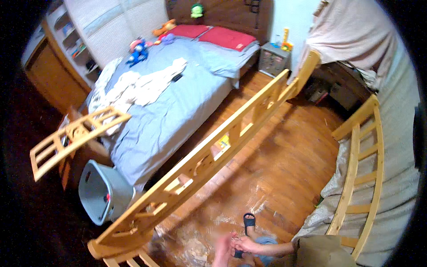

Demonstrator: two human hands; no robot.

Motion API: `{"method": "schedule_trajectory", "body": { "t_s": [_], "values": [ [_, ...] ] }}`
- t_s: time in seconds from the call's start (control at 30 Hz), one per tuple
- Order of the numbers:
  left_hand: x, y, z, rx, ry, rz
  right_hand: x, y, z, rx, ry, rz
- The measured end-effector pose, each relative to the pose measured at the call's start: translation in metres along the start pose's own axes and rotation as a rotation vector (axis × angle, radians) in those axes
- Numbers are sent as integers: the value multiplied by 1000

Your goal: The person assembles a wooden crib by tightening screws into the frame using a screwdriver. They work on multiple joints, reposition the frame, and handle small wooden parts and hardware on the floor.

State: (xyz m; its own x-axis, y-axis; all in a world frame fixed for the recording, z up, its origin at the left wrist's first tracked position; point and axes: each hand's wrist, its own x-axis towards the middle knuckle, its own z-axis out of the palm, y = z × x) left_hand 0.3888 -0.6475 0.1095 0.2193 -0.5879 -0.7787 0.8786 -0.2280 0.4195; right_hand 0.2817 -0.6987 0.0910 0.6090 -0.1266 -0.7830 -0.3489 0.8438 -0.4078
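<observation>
At the lower edge of the head view, my left hand [224, 242] and my right hand [244, 244] meet in front of my body. The left hand is blurred, so its fingers do not show clearly. The right hand's fingers are drawn together against the left hand; anything small between them is hidden. Nearest to both hands is a long pale wooden bed side rail [209, 167] with cut-out panels. It runs diagonally across the room, from the lower left to the upper right, apart from my hands.
A wooden ladder [351, 173] leans at right against draped cloth. Past the rail stands a bed [178, 102] with blue sheets and red pillows. A smaller wooden panel [80, 133] and a grey-blue bin [91, 191] are at left. A nightstand [273, 60] stands beside the headboard.
</observation>
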Motion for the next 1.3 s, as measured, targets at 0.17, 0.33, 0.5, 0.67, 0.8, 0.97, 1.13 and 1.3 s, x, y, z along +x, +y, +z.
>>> {"method": "schedule_trajectory", "body": {
  "t_s": [0.17,0.33,0.5,0.67,0.8,0.97,1.13,1.3],
  "values": [
    [37,32,65,135,-32,46,-26,-66,-41,-16,5,-306],
    [35,61,159,334,-220,-153,-34,-111,-47,20,-51,-318],
    [62,86,202,345,-167,-42,-62,-191,-76,-441,118,-639],
    [99,132,253,537,-96,124,-82,-252,-157,-1109,586,-504],
    [143,122,285,891,-72,602,-88,-287,-231,-1044,869,-671],
    [190,126,335,1279,-85,443,-93,-315,-300,-1214,846,-467],
    [212,148,373,1115,-168,307,-72,-380,-290,-1282,718,-257],
    [187,213,410,789,-175,395,-48,-482,-258,-1274,549,-654]
  ]
}}
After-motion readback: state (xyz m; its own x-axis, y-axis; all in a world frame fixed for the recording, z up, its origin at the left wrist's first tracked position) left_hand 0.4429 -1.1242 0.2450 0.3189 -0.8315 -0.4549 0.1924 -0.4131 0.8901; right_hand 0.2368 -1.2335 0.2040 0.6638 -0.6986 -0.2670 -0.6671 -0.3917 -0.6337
